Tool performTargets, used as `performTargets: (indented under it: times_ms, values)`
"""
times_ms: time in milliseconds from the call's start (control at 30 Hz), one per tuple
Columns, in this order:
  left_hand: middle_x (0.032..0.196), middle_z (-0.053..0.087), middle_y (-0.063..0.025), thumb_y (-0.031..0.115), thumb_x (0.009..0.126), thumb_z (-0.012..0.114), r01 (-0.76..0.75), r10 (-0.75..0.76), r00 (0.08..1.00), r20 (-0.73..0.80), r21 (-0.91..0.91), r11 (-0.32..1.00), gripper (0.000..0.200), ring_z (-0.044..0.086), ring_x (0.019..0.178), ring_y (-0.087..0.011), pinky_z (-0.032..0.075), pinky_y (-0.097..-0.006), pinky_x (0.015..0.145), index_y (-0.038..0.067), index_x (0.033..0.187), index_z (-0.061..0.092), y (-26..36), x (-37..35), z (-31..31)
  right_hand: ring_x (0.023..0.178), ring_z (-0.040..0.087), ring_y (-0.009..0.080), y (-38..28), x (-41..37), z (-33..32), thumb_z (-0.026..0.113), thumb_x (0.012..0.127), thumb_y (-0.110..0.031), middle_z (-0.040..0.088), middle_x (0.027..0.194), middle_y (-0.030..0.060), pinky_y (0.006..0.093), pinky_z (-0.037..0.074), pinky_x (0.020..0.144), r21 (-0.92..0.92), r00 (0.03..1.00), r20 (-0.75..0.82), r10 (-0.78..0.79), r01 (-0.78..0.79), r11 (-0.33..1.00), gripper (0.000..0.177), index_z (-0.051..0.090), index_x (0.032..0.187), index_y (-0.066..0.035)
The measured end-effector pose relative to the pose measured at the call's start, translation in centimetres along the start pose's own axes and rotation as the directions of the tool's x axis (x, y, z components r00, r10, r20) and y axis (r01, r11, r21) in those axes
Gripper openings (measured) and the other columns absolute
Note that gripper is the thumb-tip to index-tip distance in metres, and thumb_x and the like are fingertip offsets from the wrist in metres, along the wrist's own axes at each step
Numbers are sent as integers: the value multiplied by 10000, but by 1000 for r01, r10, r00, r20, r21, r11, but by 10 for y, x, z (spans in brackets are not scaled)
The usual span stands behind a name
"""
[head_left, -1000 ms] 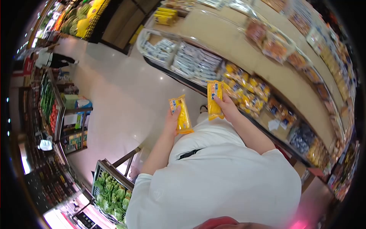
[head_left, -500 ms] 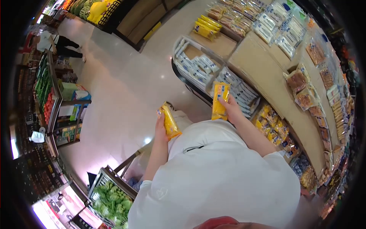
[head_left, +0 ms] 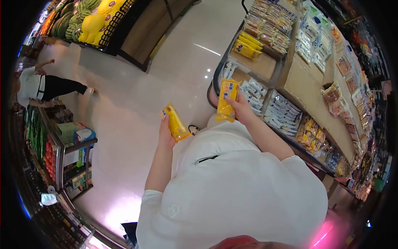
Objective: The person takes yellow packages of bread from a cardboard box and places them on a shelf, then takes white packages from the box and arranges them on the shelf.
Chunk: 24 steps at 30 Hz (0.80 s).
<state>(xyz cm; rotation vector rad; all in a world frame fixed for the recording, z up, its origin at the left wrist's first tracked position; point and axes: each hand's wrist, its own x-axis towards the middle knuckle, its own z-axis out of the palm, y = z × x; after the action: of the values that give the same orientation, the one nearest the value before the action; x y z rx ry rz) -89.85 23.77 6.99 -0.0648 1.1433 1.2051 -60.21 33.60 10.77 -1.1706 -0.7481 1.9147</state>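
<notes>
My left hand holds a yellow packet tilted in front of my waist, over the floor. Around the lower part of a second yellow packet with orange and blue print, my right hand is closed. That packet is held near the corner of a display bin, beside small white packets. The two packets are apart from each other. Similar yellow packets lie in a compartment further up the bin.
Tiered display shelves with packaged goods run along the right. A dark stand is at the top, beside yellow goods and melons. A person walks at the left, near a vegetable rack.
The view has turned and shifted along the bin. Both hands still hold their packets. The person at the left has moved, and the crate of greens has left the view.
</notes>
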Motion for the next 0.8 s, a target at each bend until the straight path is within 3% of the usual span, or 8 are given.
performTargets:
  times_ms: [133, 233, 333, 433, 533, 633, 800]
  values:
    - [1051, 574, -55, 438, 993, 439, 51, -48, 997, -67, 50, 997, 425, 580, 932, -191, 521, -391, 771, 105, 1252, 494, 46, 15, 23, 1030, 600, 185, 12, 34, 15, 598, 934, -135, 578, 1145, 86, 336, 534, 835, -57, 994, -81, 73, -78, 995, 473, 363, 1337, -58]
    - [941, 572, -40, 519, 964, 460, 72, -67, 997, -35, 150, 986, 477, 582, 783, -198, 517, -376, 674, 138, 1245, 517, 70, 46, 24, 988, 623, 207, 18, 63, 25, 590, 939, -149, 582, 1135, 90, 354, 547, 810, 37, 991, -75, 109, -107, 994, 469, 361, 1341, -67]
    - [912, 570, -40, 529, 960, 463, 92, -72, 993, -94, 217, 972, 481, 583, 745, -194, 516, -372, 646, 135, 1226, 535, 102, 80, 33, 925, 664, 306, 3, 104, 47, 562, 953, -162, 623, 1071, 153, 430, 566, 792, 121, 994, -35, 102, -97, 988, 426, 367, 1325, -87]
    - [887, 570, -41, 529, 958, 467, 52, -29, 996, -88, 278, 959, 485, 583, 725, -191, 515, -365, 631, 127, 1217, 543, 142, 126, 44, 884, 663, 255, -27, 159, 70, 586, 943, -188, 588, 1097, 104, 401, 572, 752, 239, 988, -6, 157, -151, 959, 444, 380, 1319, -73]
    - [872, 569, -39, 519, 962, 467, 50, -29, 997, -65, 340, 939, 483, 583, 712, -185, 514, -359, 619, 122, 1227, 537, 190, 171, 75, 918, 647, 230, -53, 227, 77, 591, 944, -209, 588, 1088, 98, 373, 560, 769, 232, 991, 9, 137, -135, 963, 457, 376, 1324, -74]
    - [900, 572, -22, 449, 976, 490, 56, -34, 997, -69, 345, 937, 406, 581, 758, -158, 519, -354, 637, 100, 1180, 531, 234, 207, 119, 946, 623, 196, -87, 287, 81, 601, 943, -229, 587, 1088, 84, 342, 544, 781, 139, 989, -79, 127, -115, 983, 486, 371, 1343, -77]
    - [890, 564, -16, 487, 961, 498, 14, -8, 1000, -15, 416, 909, 438, 578, 750, -146, 518, -344, 629, 107, 1177, 531, 291, 278, 171, 977, 599, 165, -146, 355, 84, 634, 927, -230, 589, 1116, 65, 324, 522, 813, 88, 993, -97, 63, -55, 995, 572, 347, 1397, -76]
